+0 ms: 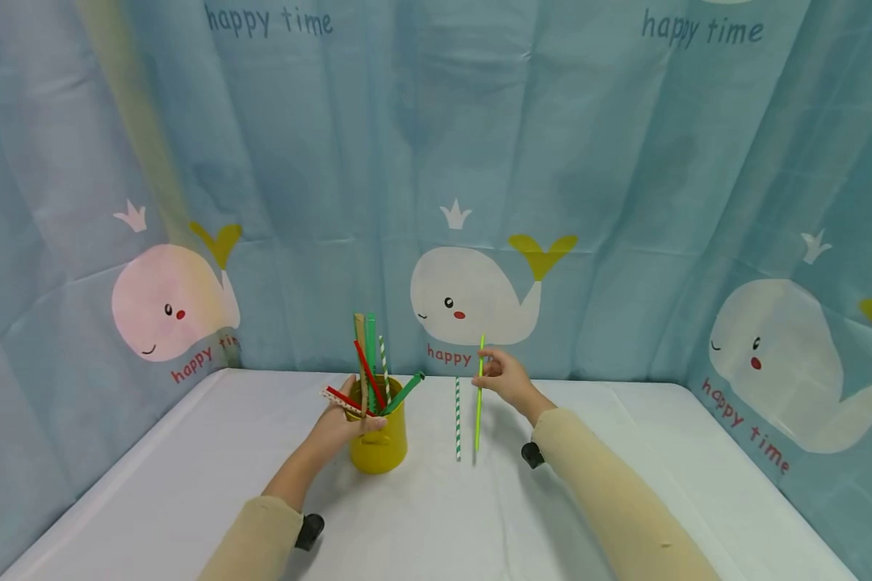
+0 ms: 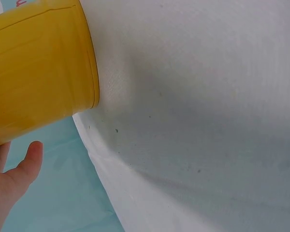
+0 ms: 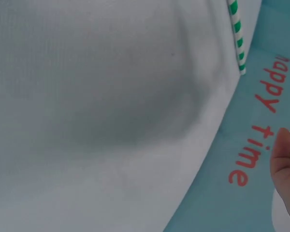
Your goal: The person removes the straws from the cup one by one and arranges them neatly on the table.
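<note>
I count one yellow mug (image 1: 385, 457) with its handle turned toward my head camera, and several straws and strips standing in it. Of those I can pick out two red straws (image 1: 371, 376), one striped straw in the mug (image 1: 384, 367), one dark green straw (image 1: 404, 394) leaning right over the rim, and one pale dotted straw (image 1: 336, 401) leaning left; the tall brown and green ones overlap too much for me to number. Outside the mug I have two more: one green-and-white straw (image 1: 458, 421) lying on the white surface (image 1: 429, 524), and one lime green straw (image 1: 478, 424).

My right hand (image 1: 505, 378) pinches the lime green straw by its upper part, thumb and fingers close together, the rest running down below the grip, just right of the green-and-white straw. Whether its lower end touches the surface I can't tell. My left hand (image 1: 337, 424) holds the mug from its left side, thumb across the front near the rim. The mug stands well left of the right hand. Behind everything, one blue curtain (image 1: 298, 145) shows three full whales (image 1: 465, 294).
</note>
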`<state>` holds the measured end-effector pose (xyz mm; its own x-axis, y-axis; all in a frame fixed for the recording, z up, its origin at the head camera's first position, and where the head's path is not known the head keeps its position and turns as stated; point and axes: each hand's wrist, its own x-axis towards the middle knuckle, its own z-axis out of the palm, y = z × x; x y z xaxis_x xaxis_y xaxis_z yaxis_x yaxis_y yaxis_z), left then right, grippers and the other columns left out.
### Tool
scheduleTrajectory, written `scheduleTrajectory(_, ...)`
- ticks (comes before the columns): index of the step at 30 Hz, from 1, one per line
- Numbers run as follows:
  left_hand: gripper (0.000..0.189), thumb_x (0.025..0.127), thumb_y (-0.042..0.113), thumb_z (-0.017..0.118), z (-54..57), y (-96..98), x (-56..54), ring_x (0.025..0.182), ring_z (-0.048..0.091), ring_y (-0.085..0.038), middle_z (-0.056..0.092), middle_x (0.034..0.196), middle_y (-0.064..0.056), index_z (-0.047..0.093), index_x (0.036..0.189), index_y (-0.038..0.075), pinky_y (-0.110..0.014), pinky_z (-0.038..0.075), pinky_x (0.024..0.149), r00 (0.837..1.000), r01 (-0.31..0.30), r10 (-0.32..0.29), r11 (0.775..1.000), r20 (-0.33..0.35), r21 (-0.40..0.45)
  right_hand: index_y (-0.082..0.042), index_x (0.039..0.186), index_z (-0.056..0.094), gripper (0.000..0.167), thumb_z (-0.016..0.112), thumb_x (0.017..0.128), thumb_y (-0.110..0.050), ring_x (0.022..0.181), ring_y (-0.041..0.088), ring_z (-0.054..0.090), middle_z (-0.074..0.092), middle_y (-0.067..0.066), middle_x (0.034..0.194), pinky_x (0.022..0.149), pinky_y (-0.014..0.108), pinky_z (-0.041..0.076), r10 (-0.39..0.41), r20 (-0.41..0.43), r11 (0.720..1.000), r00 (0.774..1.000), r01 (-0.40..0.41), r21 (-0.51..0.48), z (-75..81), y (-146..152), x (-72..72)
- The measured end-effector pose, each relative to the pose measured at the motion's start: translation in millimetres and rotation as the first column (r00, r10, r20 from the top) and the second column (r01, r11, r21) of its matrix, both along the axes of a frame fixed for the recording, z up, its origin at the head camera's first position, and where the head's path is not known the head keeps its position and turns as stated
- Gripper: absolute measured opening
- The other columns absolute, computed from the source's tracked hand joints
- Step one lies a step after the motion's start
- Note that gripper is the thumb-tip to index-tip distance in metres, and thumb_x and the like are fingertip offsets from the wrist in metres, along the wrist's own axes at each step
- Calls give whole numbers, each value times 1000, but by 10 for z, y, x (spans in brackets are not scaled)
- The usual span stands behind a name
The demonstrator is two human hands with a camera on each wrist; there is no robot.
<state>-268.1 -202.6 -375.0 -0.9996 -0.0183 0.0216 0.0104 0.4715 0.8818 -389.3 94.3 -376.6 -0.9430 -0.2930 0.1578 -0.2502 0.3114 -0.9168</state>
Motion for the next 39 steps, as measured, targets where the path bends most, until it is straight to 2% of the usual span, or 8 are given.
scheduleTrajectory(5, 108, 82, 39, 77, -1, 0, 19, 141, 18, -48, 18, 156, -26, 6, 156, 5, -65, 20, 109, 1000, -8, 8, 1000, 0, 0, -4, 142, 47, 59, 71, 88, -5, 89, 21, 59, 64, 8, 94, 87, 42, 49, 12, 26, 999, 1000, -13, 53, -78, -43, -12)
scheduleTrajectory(11, 109, 82, 41, 78, -7, -7, 13, 141, 18, -48, 19, 156, -27, 6, 156, 3, -64, 21, 109, 1000, -3, 3, 1000, -12, 1, -2, 137, 50, 57, 73, 86, -3, 84, 21, 54, 61, 10, 93, 77, 35, 48, 3, 64, 996, 998, -9, 91, -131, -79, -34)
scheduleTrajectory(16, 109, 81, 41, 78, -6, -14, 20, 141, 18, -48, 19, 156, -27, 7, 156, 4, -65, 20, 109, 1000, -7, 7, 1000, -16, 7, 0, 136, 51, 55, 72, 85, 1, 81, 20, 52, 58, 11, 92, 72, 33, 46, 9, 56, 991, 998, -16, 133, -177, -81, -52)
scheduleTrajectory(24, 106, 82, 35, 79, -22, 8, 24, 140, 18, -50, 19, 155, -29, 9, 155, 1, -66, 20, 108, 999, -4, 5, 1000, -32, 22, 1, 137, 50, 57, 74, 85, -5, 82, 21, 50, 58, 9, 92, 74, 33, 43, -9, 77, 977, 997, -8, 215, -296, -64, -106)
scheduleTrajectory(29, 108, 81, 40, 78, -48, 16, 45, 139, 21, -50, 20, 155, -29, 9, 155, 1, -66, 22, 108, 999, -1, 1, 1000, -36, 17, -2, 137, 52, 57, 75, 86, -10, 83, 22, 48, 56, 8, 93, 72, 33, 41, -24, 91, 958, 996, -3, 287, -366, -64, -140)
scheduleTrajectory(35, 109, 81, 44, 77, -42, 23, 51, 140, 21, -49, 20, 155, -28, 9, 155, 3, -66, 24, 107, 1000, -5, 5, 1000, -31, 5, -2, 136, 53, 57, 76, 85, -12, 85, 22, 48, 55, 8, 95, 74, 34, 41, -47, 107, 934, 993, 6, 356, -343, -55, -137)
scheduleTrajectory(39, 109, 81, 44, 77, -15, 25, 51, 140, 21, -49, 20, 155, -28, 9, 155, 4, -66, 24, 107, 999, -13, 13, 1000, -29, 1, -2, 134, 55, 56, 77, 84, -14, 87, 24, 50, 56, 11, 97, 75, 37, 43, -50, 110, 927, 993, 6, 374, -349, -48, -187)
